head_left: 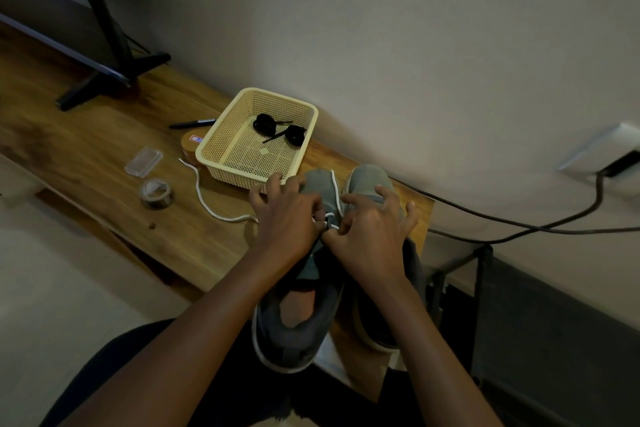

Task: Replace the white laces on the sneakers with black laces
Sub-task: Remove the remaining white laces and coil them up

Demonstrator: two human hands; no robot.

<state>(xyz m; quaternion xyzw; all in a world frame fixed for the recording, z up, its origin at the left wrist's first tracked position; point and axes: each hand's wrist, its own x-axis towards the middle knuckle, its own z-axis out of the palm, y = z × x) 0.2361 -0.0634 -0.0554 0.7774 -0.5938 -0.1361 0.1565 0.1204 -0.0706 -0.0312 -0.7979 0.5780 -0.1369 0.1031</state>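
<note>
The grey suede sneakers [277, 340] sit toes-away on the wooden worktop [104, 156]; left hand [287, 218] and right hand [370, 236] pinch the white cord lace [198, 189] at the eyelets, likely unthreading it, spare fingers [275, 180] splayed clear. Coiled black laces [265, 123] lie ready in the cream mesh basket [204, 158]

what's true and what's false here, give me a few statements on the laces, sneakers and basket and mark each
1. Two coiled black laces lie in the cream plastic basket. True.
2. Both hands rest idle on the table. False: the left hand and right hand pinch the white lace at the left grey sneaker.
3. The white lace trails leftward across the wooden table. True.
4. The black marker lies inside the basket. False: the black marker lies on the table beside the basket.
</note>
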